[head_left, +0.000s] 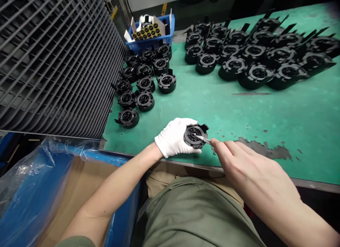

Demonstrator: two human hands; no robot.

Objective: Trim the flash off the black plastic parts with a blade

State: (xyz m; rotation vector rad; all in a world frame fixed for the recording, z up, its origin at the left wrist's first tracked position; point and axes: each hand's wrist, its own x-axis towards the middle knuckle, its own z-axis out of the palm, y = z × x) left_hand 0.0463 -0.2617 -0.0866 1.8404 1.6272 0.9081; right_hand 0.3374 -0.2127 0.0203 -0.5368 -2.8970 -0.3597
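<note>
The person's left hand (pixel 174 137), in a white cloth-like glove, is curled firmly around the edge of a round black plastic part with a small raised tab (pixel 195 135), its fingers wrapped under the rim and the disc's ribbed face turned up. The bare right hand (pixel 255 169) sits just beside it, its thumb and forefinger pinched closed on a slim metal tool (pixel 203 139), whose tip rests inside the disc's centre. I can't tell from here whether the tool is a blade or tweezers.

Straight ahead of the gloved fingers, a cluster of matching round black parts (pixel 143 85) sits on a worn green work surface (pixel 300 130). Ahead and to the right of the bare fingers lie rows of larger black parts with long tabs (pixel 255 54). Well beyond the gloved fingers stands a blue plastic crate (pixel 150 41) holding a yellow-and-black sheet of round pieces (pixel 146 31). Left of those fingers hangs a dark slatted grey rack (pixel 58 62), and below them, beneath the left forearm, sits a cardboard box lined with blue plastic (pixel 79 179).
</note>
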